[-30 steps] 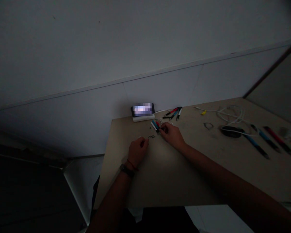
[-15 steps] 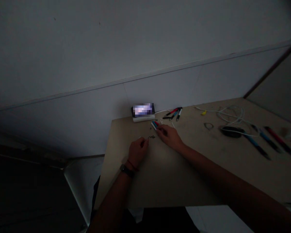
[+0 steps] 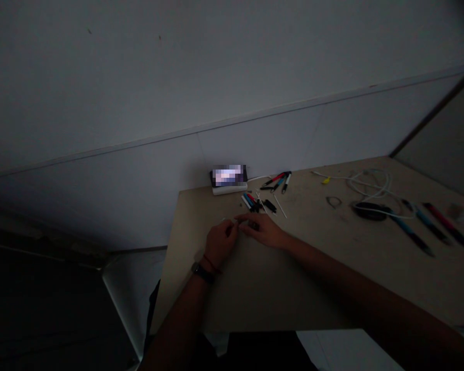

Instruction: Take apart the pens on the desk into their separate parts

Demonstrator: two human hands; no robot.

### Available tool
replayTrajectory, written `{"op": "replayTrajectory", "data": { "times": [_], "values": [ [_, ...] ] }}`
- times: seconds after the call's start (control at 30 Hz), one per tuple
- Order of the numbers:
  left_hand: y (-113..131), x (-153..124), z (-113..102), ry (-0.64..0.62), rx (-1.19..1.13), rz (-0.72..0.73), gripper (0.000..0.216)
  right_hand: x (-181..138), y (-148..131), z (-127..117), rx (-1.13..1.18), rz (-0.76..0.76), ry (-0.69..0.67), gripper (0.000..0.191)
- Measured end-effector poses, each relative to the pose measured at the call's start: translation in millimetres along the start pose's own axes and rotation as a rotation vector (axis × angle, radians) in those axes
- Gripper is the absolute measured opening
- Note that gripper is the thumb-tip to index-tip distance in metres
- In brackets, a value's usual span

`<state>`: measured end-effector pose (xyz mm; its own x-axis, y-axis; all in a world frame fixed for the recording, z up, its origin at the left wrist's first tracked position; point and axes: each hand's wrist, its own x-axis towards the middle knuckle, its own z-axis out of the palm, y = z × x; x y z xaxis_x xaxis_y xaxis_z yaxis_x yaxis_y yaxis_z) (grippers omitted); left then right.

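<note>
The scene is very dark. My left hand [image 3: 221, 242] rests on the beige table [image 3: 317, 268] with its fingers curled around something small that I cannot make out. My right hand [image 3: 263, 230] lies just right of it, fingertips pinched together and touching the left hand's fingertips over a tiny dark part. Just beyond the hands lies a small pile of pen parts [image 3: 258, 202]: blue, red and black barrels and thin white refills.
A lit phone [image 3: 228, 175] leans on a white block at the table's back edge. Several pens [image 3: 279, 180] lie beside it. To the right are a white cable [image 3: 369, 184], a dark oval object [image 3: 368, 210] and more pens [image 3: 429, 225]. A wall stands behind.
My right hand has drawn back from the pile of pen parts toward the left hand, and the fingertips now meet. The pile is uncovered. The left hand has stayed put.
</note>
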<state>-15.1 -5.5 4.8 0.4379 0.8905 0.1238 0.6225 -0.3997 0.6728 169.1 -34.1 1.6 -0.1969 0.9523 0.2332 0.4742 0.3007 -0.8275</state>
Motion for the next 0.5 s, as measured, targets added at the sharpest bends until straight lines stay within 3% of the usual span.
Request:
{"op": "replayTrajectory", "data": {
  "times": [0.2, 0.5],
  "values": [
    [-1.8, 0.4, 1.1, 0.008, 0.005, 0.003, 0.036, -0.9, 2.3, 1.8, 0.065, 0.041, -0.034, 0.043],
    [-0.9, 0.2, 1.2, -0.009, 0.017, 0.000, 0.036, 0.3, 7.0, 2.6, 0.039, 0.058, 0.043, 0.036]
  ]
}}
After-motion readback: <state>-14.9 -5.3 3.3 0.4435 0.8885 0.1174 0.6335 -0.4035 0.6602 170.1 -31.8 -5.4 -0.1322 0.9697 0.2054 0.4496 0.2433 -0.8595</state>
